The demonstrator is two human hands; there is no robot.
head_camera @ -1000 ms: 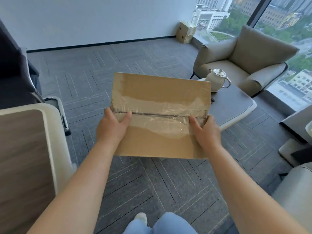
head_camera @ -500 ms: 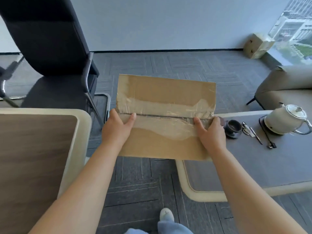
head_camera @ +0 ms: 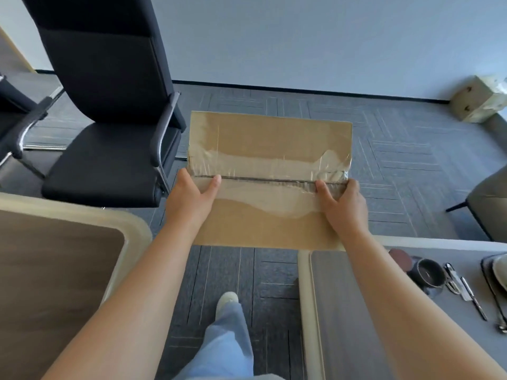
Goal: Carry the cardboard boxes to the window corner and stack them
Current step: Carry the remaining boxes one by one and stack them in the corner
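Fingers (head_camera: 212, 185) (both hands, arms outstretched) clamp the cardboard box (head_camera: 270, 138) ends.

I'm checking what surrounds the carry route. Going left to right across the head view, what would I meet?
black office chair → left hand → held cardboard box → right hand → dark cup → second cardboard box by the wall

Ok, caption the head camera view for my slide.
Left hand and right hand hold a taped cardboard box over the carpet; another box sits in the far corner.
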